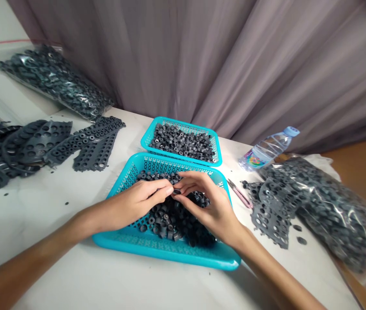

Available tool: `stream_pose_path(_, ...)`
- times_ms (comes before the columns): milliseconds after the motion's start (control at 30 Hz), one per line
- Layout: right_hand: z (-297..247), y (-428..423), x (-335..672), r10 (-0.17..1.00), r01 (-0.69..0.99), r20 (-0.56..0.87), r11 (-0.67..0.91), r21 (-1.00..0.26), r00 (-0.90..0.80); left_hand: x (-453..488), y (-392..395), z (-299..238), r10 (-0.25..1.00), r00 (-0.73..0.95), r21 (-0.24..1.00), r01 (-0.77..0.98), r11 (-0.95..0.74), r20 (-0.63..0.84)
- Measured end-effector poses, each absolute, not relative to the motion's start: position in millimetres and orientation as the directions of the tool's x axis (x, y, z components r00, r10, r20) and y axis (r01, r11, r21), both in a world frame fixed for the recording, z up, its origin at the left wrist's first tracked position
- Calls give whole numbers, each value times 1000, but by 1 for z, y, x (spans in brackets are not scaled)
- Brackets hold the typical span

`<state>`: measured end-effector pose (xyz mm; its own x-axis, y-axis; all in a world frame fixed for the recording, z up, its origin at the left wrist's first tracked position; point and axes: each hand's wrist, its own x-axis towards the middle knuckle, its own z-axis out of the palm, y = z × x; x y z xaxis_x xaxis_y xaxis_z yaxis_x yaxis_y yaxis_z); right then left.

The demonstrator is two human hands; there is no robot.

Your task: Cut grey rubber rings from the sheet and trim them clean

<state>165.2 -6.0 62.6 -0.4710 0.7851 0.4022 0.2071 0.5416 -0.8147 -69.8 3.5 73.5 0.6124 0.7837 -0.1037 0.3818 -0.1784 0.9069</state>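
Pinches 1 small black piece (176, 191) between left hand (142, 197) and right hand (213, 202), close together over the nearer turquoise basket (166, 255).

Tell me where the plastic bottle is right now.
In the head view, the plastic bottle is right of centre, on the white table between the far turquoise basket and the plastic bag of black parts.
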Motion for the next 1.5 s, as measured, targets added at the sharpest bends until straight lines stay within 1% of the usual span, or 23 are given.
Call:
stream_pose_path(167, 63, -7, 165, 794, 213, 387, 527, -823, -469, -70, 5, 71, 783, 615, 927, 341, -154, -96)
stream_pose_path(367, 63, -7, 165, 785, 197, 418, 548, -813, -457, -69, 5, 71, 790, 607, 932, 331, -147, -91)
stream_pose_path(467, 64, -7, 165, 790, 189, 415, 539, -821, -451, -69, 5, 70, 801, 593, 931, 330, -153, -78)
stream_pose_path(633, 64, -7, 166, 796, 156, 401, 514, -843, -454, -69, 4, 68, 824, 563, 949, 294, -116, -73)
stream_pose_path(867, 63, -7, 166, 801, 138, 385, 492, -860, -458, -69, 6, 70, 806, 585, 950, 293, -108, -88)
stream_pose_path(1167, 63, -7, 166, 801, 129, 396, 497, -858, -449, -68, 6, 70, 823, 566, 940, 309, -145, -59)
stream_pose_path(1300, 64, -7, 165, 810, 136, 391, 489, -862, -438, -70, 6, 72, 805, 589, 929, 331, -165, -67)
stream_pose_path(1500, 65, -7, 164, 813, 127, 390, 483, -866, -431, -71, 6, 72, 787, 614, 940, 302, -157, -66)
